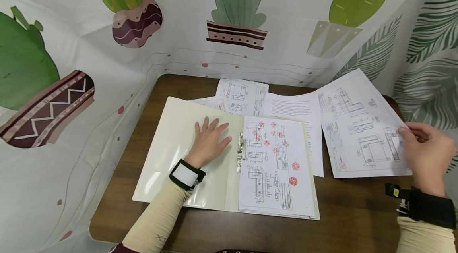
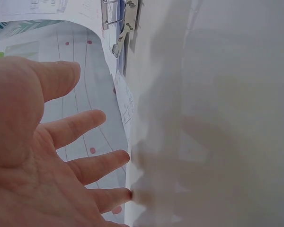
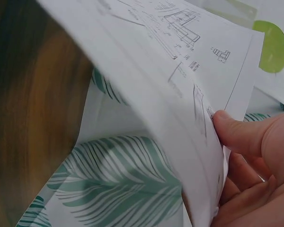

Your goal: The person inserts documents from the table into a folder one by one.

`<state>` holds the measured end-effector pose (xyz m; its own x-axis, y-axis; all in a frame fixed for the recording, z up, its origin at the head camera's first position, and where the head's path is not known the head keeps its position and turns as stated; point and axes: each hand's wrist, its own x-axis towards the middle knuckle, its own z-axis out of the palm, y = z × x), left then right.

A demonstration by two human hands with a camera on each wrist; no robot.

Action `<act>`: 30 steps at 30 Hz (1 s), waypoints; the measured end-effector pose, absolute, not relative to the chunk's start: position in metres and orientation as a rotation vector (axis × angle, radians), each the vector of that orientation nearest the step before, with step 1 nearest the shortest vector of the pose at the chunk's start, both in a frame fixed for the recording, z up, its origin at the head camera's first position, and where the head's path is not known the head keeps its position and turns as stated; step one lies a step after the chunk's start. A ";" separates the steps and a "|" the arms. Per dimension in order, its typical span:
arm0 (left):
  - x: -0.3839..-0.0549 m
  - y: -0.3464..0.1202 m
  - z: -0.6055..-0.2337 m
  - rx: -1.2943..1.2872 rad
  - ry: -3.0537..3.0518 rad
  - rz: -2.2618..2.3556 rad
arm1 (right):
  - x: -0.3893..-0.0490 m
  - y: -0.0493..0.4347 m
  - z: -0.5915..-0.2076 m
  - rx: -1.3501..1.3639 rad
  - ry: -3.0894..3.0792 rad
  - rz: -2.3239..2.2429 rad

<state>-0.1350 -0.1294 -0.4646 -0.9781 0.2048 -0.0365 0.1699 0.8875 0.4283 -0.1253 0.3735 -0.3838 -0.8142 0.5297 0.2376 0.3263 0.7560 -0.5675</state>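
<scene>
An open cream ring binder (image 1: 161,153) lies on the table, its metal ring clip (image 1: 240,151) along the spine. Punched drawing sheets with red stamps (image 1: 275,189) lie in its right half. My left hand (image 1: 209,141) rests with spread fingers on the inside of the binder's left cover; the left wrist view shows those fingertips at the cover's surface. Off to the right, my right hand (image 1: 427,147) pinches the right edge of a sheet of technical drawings (image 1: 358,126) between thumb and fingers. That sheet is lifted and bowed in the right wrist view (image 3: 175,94).
Behind the binder lie another drawing sheet (image 1: 243,90) and a text page (image 1: 291,104), partly covered by it. The brown wooden table (image 1: 222,231) has a white cloth printed with cacti (image 1: 186,14) hanging behind it.
</scene>
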 end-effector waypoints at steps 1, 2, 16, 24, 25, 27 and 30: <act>-0.135 -0.129 -0.465 0.297 2.974 0.664 | -0.125 0.374 -0.382 -0.700 -2.566 0.754; -0.135 -0.129 -0.465 0.298 2.975 0.664 | -0.124 0.375 -0.380 -0.737 -2.560 0.791; -0.135 -0.131 -0.467 0.300 2.989 0.683 | -0.113 0.381 -0.381 -0.937 -2.398 1.178; -0.136 -0.130 -0.468 0.299 2.984 0.678 | -0.107 0.373 -0.399 -0.885 -2.295 1.337; -0.136 -0.130 -0.468 0.297 2.982 0.680 | -0.106 0.372 -0.401 -0.888 -2.288 1.357; -0.136 -0.130 -0.468 0.298 2.985 0.680 | -0.105 0.369 -0.406 -0.916 -2.266 1.417; -0.136 -0.130 -0.468 0.297 2.984 0.683 | -0.104 0.364 -0.412 -0.952 -2.234 1.502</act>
